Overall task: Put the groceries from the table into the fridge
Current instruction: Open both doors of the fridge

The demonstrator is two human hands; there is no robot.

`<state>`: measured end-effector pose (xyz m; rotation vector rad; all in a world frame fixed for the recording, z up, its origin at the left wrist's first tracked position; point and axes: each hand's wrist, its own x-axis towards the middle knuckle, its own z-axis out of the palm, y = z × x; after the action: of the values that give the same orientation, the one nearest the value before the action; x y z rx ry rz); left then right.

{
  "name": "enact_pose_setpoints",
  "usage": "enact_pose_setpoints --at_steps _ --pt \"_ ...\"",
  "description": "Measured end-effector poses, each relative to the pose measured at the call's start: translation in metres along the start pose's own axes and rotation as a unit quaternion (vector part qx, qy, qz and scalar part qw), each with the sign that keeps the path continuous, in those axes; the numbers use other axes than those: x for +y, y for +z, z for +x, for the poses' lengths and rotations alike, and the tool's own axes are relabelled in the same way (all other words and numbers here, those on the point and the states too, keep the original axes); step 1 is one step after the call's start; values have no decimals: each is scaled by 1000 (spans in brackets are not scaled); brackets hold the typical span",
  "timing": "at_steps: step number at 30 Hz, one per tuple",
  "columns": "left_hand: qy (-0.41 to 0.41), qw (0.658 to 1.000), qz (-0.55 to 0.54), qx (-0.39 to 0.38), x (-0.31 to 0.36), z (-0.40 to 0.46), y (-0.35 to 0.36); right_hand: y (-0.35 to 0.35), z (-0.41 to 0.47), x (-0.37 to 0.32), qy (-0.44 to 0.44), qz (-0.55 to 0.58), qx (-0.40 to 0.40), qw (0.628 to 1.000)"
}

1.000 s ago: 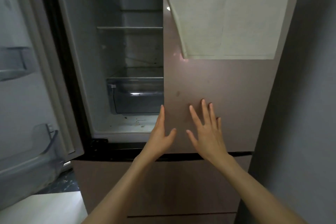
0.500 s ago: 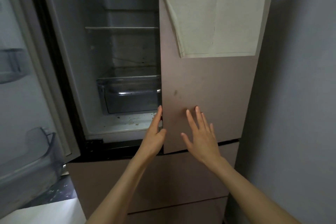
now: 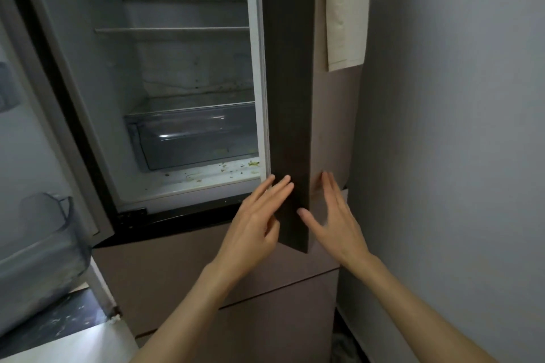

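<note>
— Grey wall (image 3: 457,127) fills our view from one to five o'clock; what stands beside it?

— We see the fridge (image 3: 182,91), both upper doors open. Its right door (image 3: 290,97) is edge-on to us, long axis upright, dark edge facing us, with a paper sheet (image 3: 345,9) on its pink front.

— And our hands?

— Our left hand (image 3: 253,230) is open, fingers flat on the door's dark edge at six o'clock. Our right hand (image 3: 336,221) is open too, fingers spread near the pink front; we cannot tell if it touches.

— Inside?

— Bare shelves, a clear crisper drawer (image 3: 194,141) at nine o'clock from the hands, crumbs before it. We see no groceries. The left door's bin (image 3: 44,244) hangs at eight o'clock.
</note>
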<state>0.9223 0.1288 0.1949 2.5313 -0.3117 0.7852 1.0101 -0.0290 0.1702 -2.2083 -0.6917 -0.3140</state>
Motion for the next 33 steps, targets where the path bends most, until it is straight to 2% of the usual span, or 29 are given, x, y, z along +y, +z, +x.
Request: enact_pose_setpoints --at_steps 2,4,7,10,15,18,21,23,27,33 --pt "3 999 9 48 5 -1 8 -11 -8 7 -2 -16 -4 1000" --pt "-28 996 3 80 14 1 17 -24 -16 16 -6 -38 0 999" --pt "-88 993 11 82 27 9 35 -48 -28 32 -6 -65 7 998" --pt "-107 992 4 60 40 18 53 -73 -40 49 -2 -68 22 997" --pt "-86 991 -95 26 78 23 79 -110 -49 82 25 -39 71 996" --pt "-47 996 -73 6 91 27 91 -130 -52 87 16 -13 125 992" --pt "-22 999 -30 -22 103 37 103 -144 -51 82 -55 -55 168 983" --pt "-6 999 16 -36 112 46 112 -147 -47 83 -83 -92 143 982" --pt "10 994 92 -53 129 63 134 -158 -38 97 -46 -68 114 990" --pt "34 991 102 -79 146 92 160 -190 -24 117 19 -69 85 994"
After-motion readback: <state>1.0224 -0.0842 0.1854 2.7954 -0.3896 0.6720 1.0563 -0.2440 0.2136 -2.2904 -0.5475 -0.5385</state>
